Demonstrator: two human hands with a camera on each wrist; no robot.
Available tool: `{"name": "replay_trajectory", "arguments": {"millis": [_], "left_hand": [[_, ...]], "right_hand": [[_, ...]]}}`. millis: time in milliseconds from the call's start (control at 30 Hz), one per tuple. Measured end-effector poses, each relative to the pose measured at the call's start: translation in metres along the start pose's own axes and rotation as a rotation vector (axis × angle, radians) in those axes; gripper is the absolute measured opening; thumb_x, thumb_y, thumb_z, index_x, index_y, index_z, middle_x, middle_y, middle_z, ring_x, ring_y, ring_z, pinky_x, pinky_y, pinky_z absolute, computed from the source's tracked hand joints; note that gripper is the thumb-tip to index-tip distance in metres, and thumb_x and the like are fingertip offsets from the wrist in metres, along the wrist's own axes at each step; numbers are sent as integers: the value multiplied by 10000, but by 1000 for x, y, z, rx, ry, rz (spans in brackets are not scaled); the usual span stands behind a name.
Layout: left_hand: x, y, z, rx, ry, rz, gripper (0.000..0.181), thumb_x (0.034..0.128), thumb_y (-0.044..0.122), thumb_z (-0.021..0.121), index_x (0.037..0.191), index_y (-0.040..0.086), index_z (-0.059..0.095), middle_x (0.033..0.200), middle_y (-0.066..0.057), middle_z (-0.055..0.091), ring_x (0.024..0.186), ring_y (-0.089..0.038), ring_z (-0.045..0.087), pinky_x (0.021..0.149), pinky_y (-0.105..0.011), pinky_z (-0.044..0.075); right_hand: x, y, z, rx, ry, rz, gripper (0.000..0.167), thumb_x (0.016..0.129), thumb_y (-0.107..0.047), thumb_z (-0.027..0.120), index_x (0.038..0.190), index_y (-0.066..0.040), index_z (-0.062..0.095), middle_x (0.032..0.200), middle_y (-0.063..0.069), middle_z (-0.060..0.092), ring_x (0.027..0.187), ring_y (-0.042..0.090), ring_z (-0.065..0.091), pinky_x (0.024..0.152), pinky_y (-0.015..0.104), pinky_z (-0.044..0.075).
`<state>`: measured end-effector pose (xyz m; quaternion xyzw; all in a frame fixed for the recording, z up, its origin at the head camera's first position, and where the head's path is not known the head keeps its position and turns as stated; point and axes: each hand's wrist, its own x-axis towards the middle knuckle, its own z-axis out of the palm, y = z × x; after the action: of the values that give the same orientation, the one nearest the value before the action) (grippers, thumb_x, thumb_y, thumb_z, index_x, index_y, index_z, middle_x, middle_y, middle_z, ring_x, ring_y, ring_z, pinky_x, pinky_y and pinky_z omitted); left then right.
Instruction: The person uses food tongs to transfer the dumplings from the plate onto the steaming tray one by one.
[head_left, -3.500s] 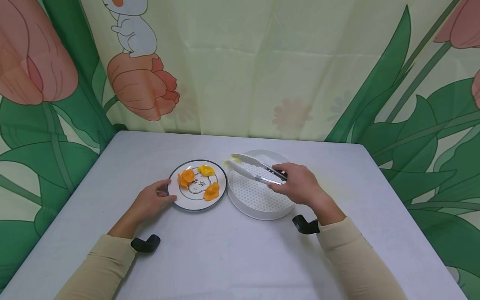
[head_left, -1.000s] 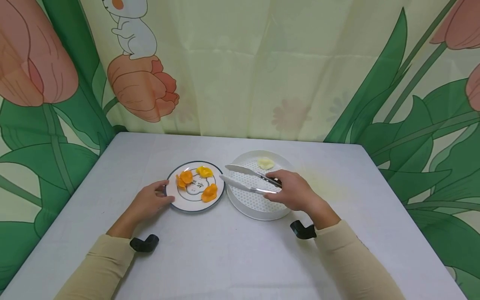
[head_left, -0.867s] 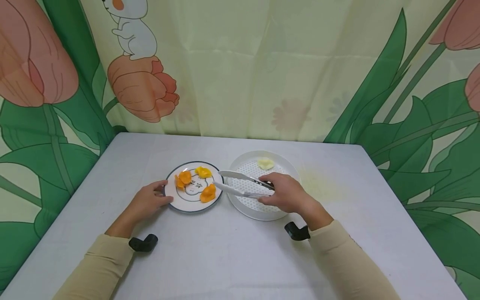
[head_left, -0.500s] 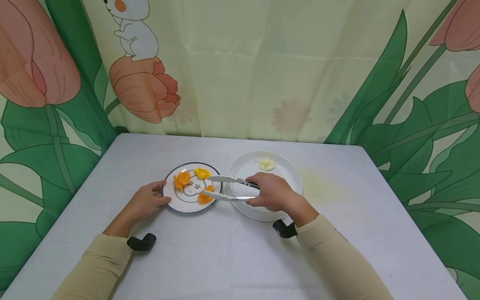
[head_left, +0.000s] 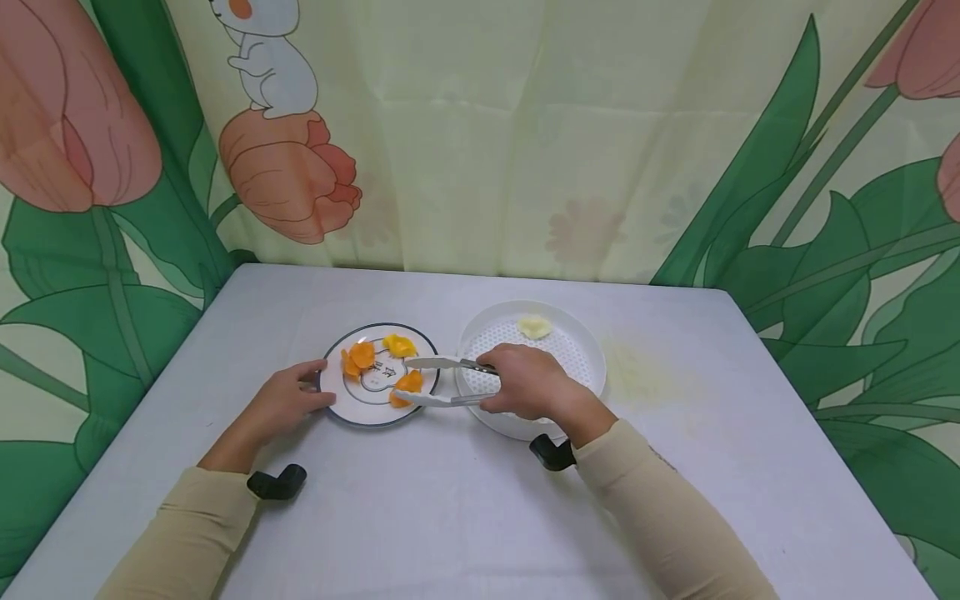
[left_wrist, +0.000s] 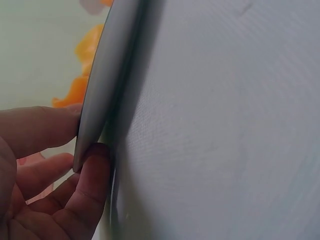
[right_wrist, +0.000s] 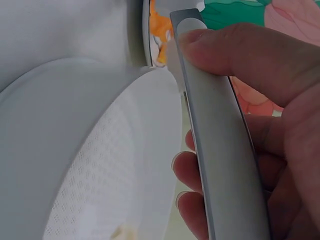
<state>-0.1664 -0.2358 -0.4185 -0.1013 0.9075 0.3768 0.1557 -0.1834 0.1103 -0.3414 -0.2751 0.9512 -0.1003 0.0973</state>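
My left hand (head_left: 288, 400) pinches the left rim of a white plate (head_left: 360, 410) with a dark edge; the left wrist view shows the thumb above and fingers beneath the rim (left_wrist: 100, 85). On it lie a yellow piece (head_left: 399, 345), an orange clump (head_left: 357, 358) and an orange piece (head_left: 407, 382), thin and petal-like. In my right hand (head_left: 528, 383) is a pair of metal tongs (head_left: 442, 401) with pale tips. The spread tips hover over the plate's right side, either side of the nearer orange piece; contact cannot be told.
Right of the plate stands a round white tray (head_left: 596, 375) with a dimpled or perforated floor, partly under the right hand. A pale yellow piece (head_left: 534, 327) lies at its far side. A white cloth (head_left: 420, 517) covers the table; a printed curtain (head_left: 480, 167) hangs behind.
The tongs, first over the tray with the pale yellow piece, have let it go there and moved left over the plate. The plate and left hand have shifted slightly left.
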Motion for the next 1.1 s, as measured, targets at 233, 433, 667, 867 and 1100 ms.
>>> {"name": "replay_trajectory", "arguments": {"millis": [233,433,667,867,1100], "left_hand": [[-1,0,-1,-4,8,0,759,946,260,686,1554,16,302,1492,-321,363,1303,-496,386,1038,-598,417],[0,0,-1,-4,14,2,758,945,257,691,1552,13,307,1471,-321,386,1305,-492,390,1038,-590,421],[2,0,-2,-6,10,9,762,942,255,694,1549,5,308,1463,-331,389,1313,-497,386,1042,-588,417],[2,1,-1,-1,11,11,756,947,260,684,1549,5,305,1486,-322,373,1306,-492,391,1044,-591,414],[0,0,-1,-6,12,-11,761,946,268,685,1555,20,302,1516,-322,336,1319,-498,367,1055,-607,391]], "right_hand": [[6,-6,0,-22,-36,6,517,822,-316,772,1292,-129,664,1209,32,669,1013,199,598,801,405,529],[8,-8,1,5,-61,22,463,835,-305,768,1255,-128,688,1111,-10,684,933,178,577,781,366,517],[4,-6,0,36,-58,27,404,850,-287,761,1215,-124,707,1045,-31,690,887,161,567,772,345,507],[-1,-2,-1,57,-15,1,414,841,-281,762,1220,-122,706,1026,-39,693,886,153,583,775,341,508],[-16,12,-1,120,68,1,478,855,-310,745,1279,-101,673,1142,13,691,999,198,620,858,390,515]]}}
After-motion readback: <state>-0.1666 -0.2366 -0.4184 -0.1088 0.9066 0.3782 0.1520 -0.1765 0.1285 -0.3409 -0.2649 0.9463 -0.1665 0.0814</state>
